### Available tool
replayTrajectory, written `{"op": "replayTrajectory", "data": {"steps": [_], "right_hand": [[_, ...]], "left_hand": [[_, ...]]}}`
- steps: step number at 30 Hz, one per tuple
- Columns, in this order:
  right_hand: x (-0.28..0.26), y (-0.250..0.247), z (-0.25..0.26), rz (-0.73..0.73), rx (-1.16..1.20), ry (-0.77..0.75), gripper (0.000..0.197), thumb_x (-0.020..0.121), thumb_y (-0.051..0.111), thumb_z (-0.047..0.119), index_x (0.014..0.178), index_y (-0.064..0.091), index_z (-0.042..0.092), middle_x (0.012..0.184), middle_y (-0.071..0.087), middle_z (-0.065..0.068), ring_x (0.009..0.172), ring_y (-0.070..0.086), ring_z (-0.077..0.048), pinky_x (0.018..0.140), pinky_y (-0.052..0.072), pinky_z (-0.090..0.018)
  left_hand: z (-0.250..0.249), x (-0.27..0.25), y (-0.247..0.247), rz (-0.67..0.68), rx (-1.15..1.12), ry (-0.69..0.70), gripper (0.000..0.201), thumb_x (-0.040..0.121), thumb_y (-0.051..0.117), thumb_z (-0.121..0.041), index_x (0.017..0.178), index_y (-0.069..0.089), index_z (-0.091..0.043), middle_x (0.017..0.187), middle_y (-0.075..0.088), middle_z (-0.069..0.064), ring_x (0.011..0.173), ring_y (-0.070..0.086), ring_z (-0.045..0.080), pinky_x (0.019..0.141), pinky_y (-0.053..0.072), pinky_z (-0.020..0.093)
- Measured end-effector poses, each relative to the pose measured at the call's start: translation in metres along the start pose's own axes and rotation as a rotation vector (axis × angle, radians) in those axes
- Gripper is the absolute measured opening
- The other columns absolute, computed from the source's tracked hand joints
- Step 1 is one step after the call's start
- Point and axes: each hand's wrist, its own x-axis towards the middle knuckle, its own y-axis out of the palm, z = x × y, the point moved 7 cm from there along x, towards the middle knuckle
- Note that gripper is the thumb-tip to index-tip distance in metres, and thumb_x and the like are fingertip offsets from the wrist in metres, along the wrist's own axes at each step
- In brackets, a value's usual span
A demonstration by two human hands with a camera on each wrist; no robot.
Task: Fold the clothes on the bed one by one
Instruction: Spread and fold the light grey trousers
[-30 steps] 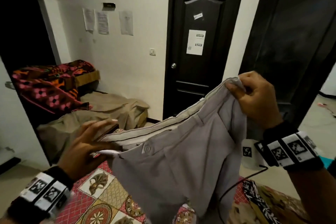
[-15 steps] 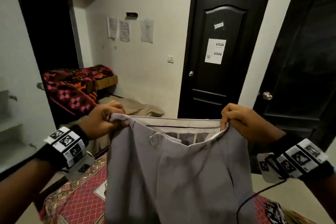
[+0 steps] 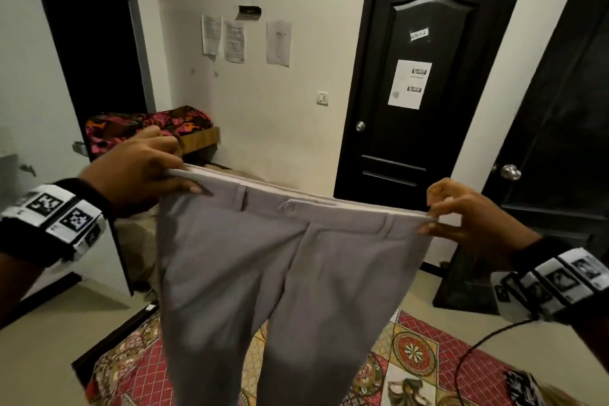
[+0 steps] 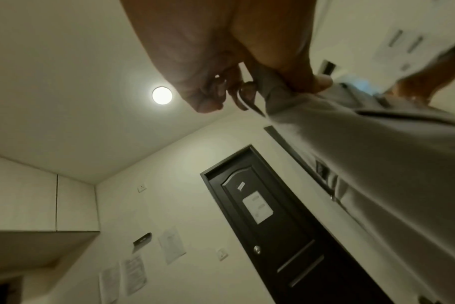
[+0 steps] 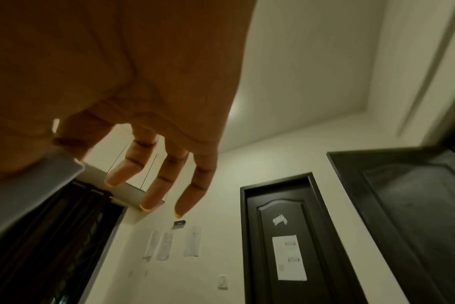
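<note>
A pair of grey trousers [image 3: 280, 273] hangs in the air above the bed, front side facing me, waistband stretched flat. My left hand [image 3: 145, 171] pinches the waistband's left end; in the left wrist view its thumb and curled fingers [image 4: 296, 80] clamp the grey cloth [image 4: 351, 144]. My right hand [image 3: 461, 217] pinches the right end between thumb and forefinger. In the right wrist view the other fingers [image 5: 153, 185] hang loosely straight beside the waistband edge [image 5: 39, 181]. Both legs dangle down to the bed [image 3: 412, 353], their ends out of view.
The bed carries a red patterned cover. A second bed with a brown sheet and a floral blanket [image 3: 145, 125] stands behind at the left. A dark door [image 3: 418, 92] is ahead, another door [image 3: 560, 142] at the right. A black cable [image 3: 478, 346] trails from my right wrist.
Both hands have raised the trousers and pulled the waistband taut and flat. One second ago the left hand was open under the cloth; now it pinches the waistband's left end.
</note>
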Motion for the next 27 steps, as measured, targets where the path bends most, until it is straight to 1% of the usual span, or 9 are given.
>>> {"op": "replayTrajectory", "data": {"steps": [4, 8, 10, 13, 17, 19, 21, 23, 27], "right_hand": [[0.025, -0.016, 0.018, -0.042, 0.092, -0.036, 0.031, 0.081, 0.062, 0.065, 0.072, 0.063, 0.036, 0.109, 0.055, 0.014, 0.099, 0.058, -0.008, 0.076, 0.056, -0.027], [0.042, -0.040, 0.020, -0.088, 0.128, -0.009, 0.028, 0.081, 0.062, 0.059, 0.087, 0.069, 0.033, 0.105, 0.064, 0.009, 0.092, 0.064, -0.011, 0.074, 0.059, -0.031], [0.051, -0.056, 0.025, -0.146, 0.117, -0.029, 0.035, 0.083, 0.065, 0.055, 0.092, 0.072, 0.021, 0.100, 0.068, 0.004, 0.088, 0.067, -0.011, 0.074, 0.058, -0.029], [0.054, -0.073, 0.039, -0.241, 0.060, -0.008, 0.048, 0.087, 0.066, 0.055, 0.089, 0.069, 0.007, 0.089, 0.068, 0.003, 0.075, 0.066, -0.012, 0.071, 0.056, -0.025], [0.041, -0.082, 0.039, -0.345, 0.179, 0.159, 0.050, 0.081, 0.069, 0.059, 0.081, 0.054, 0.011, 0.079, 0.063, -0.003, 0.073, 0.067, -0.013, 0.064, 0.058, -0.053], [0.028, -0.082, 0.044, -0.392, 0.360, 0.194, 0.053, 0.078, 0.072, 0.067, 0.089, 0.053, 0.019, 0.093, 0.064, -0.016, 0.082, 0.070, -0.033, 0.065, 0.059, -0.057], [0.011, -0.080, 0.056, -0.396, 0.530, 0.191, 0.042, 0.080, 0.074, 0.062, 0.096, 0.049, 0.032, 0.106, 0.063, -0.020, 0.090, 0.070, -0.035, 0.064, 0.062, -0.048], [-0.008, -0.079, 0.073, -0.402, 0.640, 0.177, 0.031, 0.089, 0.069, 0.044, 0.103, 0.044, 0.033, 0.113, 0.060, -0.013, 0.096, 0.070, -0.029, 0.061, 0.062, -0.037], [-0.047, -0.084, 0.111, -0.448, 0.598, 0.084, 0.030, 0.099, 0.060, 0.020, 0.110, 0.037, 0.037, 0.119, 0.052, 0.016, 0.108, 0.065, -0.023, 0.062, 0.060, -0.026]], "left_hand": [[0.038, 0.011, 0.006, -0.012, 0.012, -0.035, 0.027, 0.074, 0.083, -0.041, 0.083, 0.080, -0.016, 0.093, 0.060, 0.007, 0.084, 0.043, 0.019, 0.070, 0.040, 0.036], [0.070, 0.023, 0.003, -0.001, 0.047, -0.072, 0.027, 0.063, 0.084, -0.032, 0.085, 0.079, -0.017, 0.099, 0.066, 0.013, 0.087, 0.053, 0.022, 0.068, 0.049, 0.038], [0.080, 0.029, -0.003, -0.057, 0.019, -0.111, 0.030, 0.061, 0.092, -0.023, 0.087, 0.078, -0.013, 0.091, 0.071, 0.014, 0.074, 0.063, 0.022, 0.065, 0.051, 0.024], [0.098, 0.032, -0.010, -0.232, -0.277, -0.363, 0.013, 0.079, 0.083, -0.025, 0.087, 0.076, -0.018, 0.076, 0.073, -0.001, 0.064, 0.064, 0.002, 0.059, 0.048, 0.004], [0.078, 0.030, -0.020, -0.420, -0.539, -0.403, 0.023, 0.086, 0.076, -0.014, 0.108, 0.072, -0.007, 0.096, 0.072, 0.017, 0.070, 0.061, -0.009, 0.065, 0.053, 0.010], [0.054, 0.028, -0.030, -0.467, -0.578, -0.339, 0.032, 0.088, 0.071, -0.004, 0.117, 0.063, -0.012, 0.094, 0.069, 0.001, 0.078, 0.061, -0.007, 0.073, 0.052, 0.013], [0.040, 0.017, -0.037, -0.536, -0.680, -0.365, 0.046, 0.087, 0.066, 0.000, 0.119, 0.051, -0.030, 0.088, 0.061, -0.014, 0.080, 0.061, 0.001, 0.076, 0.051, 0.027], [0.030, 0.001, -0.043, -0.599, -0.719, -0.410, 0.049, 0.086, 0.063, -0.002, 0.117, 0.048, -0.037, 0.094, 0.057, -0.012, 0.088, 0.060, 0.013, 0.077, 0.051, 0.037], [0.001, -0.037, -0.066, -0.702, -0.695, -0.352, 0.043, 0.086, 0.062, 0.000, 0.118, 0.047, -0.025, 0.111, 0.056, -0.003, 0.101, 0.057, 0.018, 0.084, 0.049, 0.020]]}}
